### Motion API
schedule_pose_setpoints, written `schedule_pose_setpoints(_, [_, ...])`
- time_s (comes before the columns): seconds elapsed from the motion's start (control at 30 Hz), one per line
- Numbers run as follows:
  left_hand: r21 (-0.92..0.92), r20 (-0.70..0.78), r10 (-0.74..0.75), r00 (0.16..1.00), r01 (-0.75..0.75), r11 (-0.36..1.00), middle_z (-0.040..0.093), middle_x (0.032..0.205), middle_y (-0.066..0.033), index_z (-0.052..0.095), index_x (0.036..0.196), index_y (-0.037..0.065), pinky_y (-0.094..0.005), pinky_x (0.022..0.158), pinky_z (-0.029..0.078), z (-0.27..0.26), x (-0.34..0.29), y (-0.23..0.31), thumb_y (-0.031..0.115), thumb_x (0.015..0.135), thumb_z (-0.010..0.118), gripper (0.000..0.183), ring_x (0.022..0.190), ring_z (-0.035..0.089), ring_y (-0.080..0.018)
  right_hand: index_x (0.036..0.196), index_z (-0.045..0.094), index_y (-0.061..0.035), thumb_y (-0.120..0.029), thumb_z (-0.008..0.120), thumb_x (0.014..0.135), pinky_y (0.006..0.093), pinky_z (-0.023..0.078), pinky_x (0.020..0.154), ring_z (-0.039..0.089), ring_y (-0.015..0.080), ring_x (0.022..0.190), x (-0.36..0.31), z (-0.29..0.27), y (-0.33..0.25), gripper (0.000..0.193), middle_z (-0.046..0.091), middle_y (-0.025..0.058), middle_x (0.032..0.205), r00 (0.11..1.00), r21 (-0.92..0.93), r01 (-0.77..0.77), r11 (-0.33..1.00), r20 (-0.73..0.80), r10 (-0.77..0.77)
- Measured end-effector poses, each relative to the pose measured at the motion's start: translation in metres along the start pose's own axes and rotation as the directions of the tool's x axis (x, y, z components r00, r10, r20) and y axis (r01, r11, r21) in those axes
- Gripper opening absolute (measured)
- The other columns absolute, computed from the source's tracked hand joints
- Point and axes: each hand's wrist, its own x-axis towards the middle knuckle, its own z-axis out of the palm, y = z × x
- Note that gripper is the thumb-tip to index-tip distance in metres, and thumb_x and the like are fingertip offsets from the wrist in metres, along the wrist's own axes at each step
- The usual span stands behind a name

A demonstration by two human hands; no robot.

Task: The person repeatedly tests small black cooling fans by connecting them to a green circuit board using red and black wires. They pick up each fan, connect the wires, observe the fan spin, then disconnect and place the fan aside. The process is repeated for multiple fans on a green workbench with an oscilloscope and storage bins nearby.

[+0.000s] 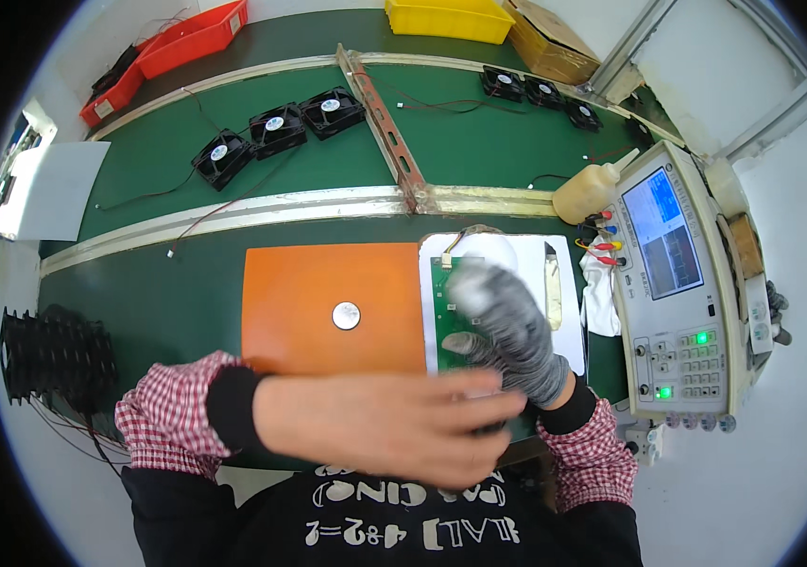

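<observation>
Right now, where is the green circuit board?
The circuit board lies just right of centre in the head view, beside the orange panel, partly hidden by the gloved right hand.

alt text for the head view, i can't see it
A blurred, gloved right hand covers part of a green board on a white panel, with the bare left hand crossing in front. An orange pad lies left, a screened instrument stands right, and black fans lie behind.

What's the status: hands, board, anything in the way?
Left hand bare, blurred, grip unclear. Gloved right hand over green circuit board. Right hand blocks part of the board from view.
</observation>
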Motion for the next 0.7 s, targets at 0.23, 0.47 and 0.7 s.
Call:
schedule_pose_setpoints(0.23, [0.169, -0.036, -0.799, 0.600, 0.792, 0.587, 0.057, 0.121, -0.0076, 0.058, 0.111, 0.007, -0.0477, 0.111, 0.030, -0.051, -0.090, -0.037, -0.008, 0.064, 0.059, 0.049, 0.124, 0.045, -0.0337, 0.092, 0.070, -0.0095, -0.003, 0.067, 0.070, 0.0368, 0.048, 0.075, 0.054, 0.0285, 0.092, 0.005, -0.021, 0.006, 0.022, 0.055, 0.0076, 0.089, 0.984, -0.504, -0.157, 0.849, -0.002, 0.181])
schedule_pose_setpoints(0.47, [0.375, -0.184, -0.673, 0.716, 0.684, 0.626, 0.053, 0.136, -0.0076, 0.057, 0.116, 0.014, -0.0427, 0.095, 0.045, -0.032, -0.094, -0.018, 0.002, 0.066, 0.066, 0.052, 0.113, 0.052, -0.0315, 0.090, 0.072, -0.0057, -0.006, 0.074, 0.076, 0.0340, 0.050, 0.073, 0.060, 0.0229, 0.077, -0.007, -0.008, 0.013, 0.014, 0.061, 0.0082, 0.080, 0.817, 0.147, -0.569, 0.809, -0.006, 0.576])
schedule_pose_setpoints(0.7, [0.043, -0.089, -0.773, 0.628, 0.778, 0.627, 0.046, 0.139, -0.0152, 0.055, 0.123, 0.008, -0.0423, 0.099, 0.042, 0.001, -0.094, -0.021, 0.004, 0.071, 0.066, 0.054, 0.116, 0.052, -0.0325, 0.084, 0.070, -0.0037, -0.009, 0.078, 0.072, 0.0347, 0.050, 0.074, 0.061, 0.0244, 0.079, -0.011, -0.003, 0.023, 0.016, 0.061, 0.0095, 0.082, 0.898, 0.075, -0.440, 0.895, 0.009, 0.441])
